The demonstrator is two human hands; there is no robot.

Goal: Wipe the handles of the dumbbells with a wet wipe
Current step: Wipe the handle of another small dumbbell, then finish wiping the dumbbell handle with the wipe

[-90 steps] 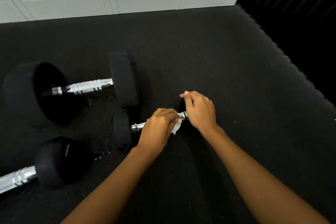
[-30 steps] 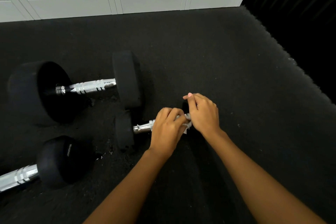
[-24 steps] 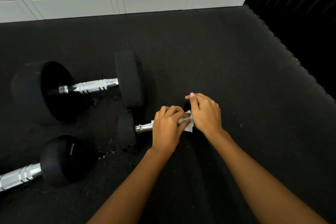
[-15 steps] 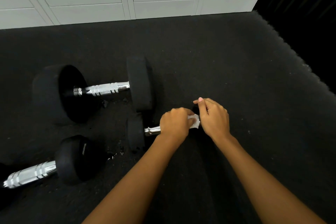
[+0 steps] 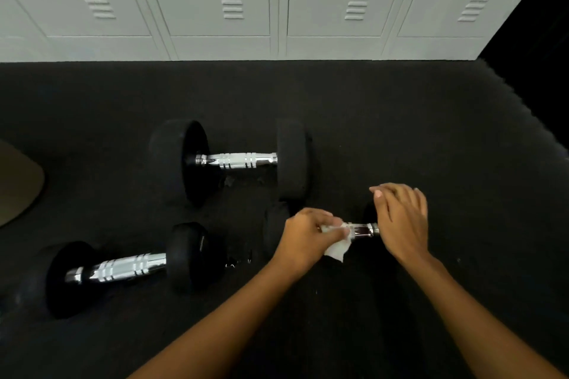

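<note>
White and crumpled, the wet wipe (image 5: 336,243) sits pinched in the left hand (image 5: 308,240), whose fingers are curled shut around it and the chrome handle of the small black dumbbell (image 5: 363,229). Half a second ago this hand was pressed up against the right one, hiding the bar on that side; it has since slid leftward along the handle, baring a short stretch of shiny metal between the two hands. The right hand (image 5: 401,221) lies loosely cupped over the dumbbell's right-hand weight, steadying it, fingers only half bent and not gripping anything I can make out. That slide reads as one wiping stroke, so the handle is probably partly cleaned.

Further out on the black rubber floor (image 5: 400,120), the large black dumbbell with a ribbed chrome handle (image 5: 240,160) lies just behind, and the mid-sized black dumbbell (image 5: 123,269) rests to the left; both look untouched. White metal lockers (image 5: 277,3) line the back edge, more of them showing than a second ago.
</note>
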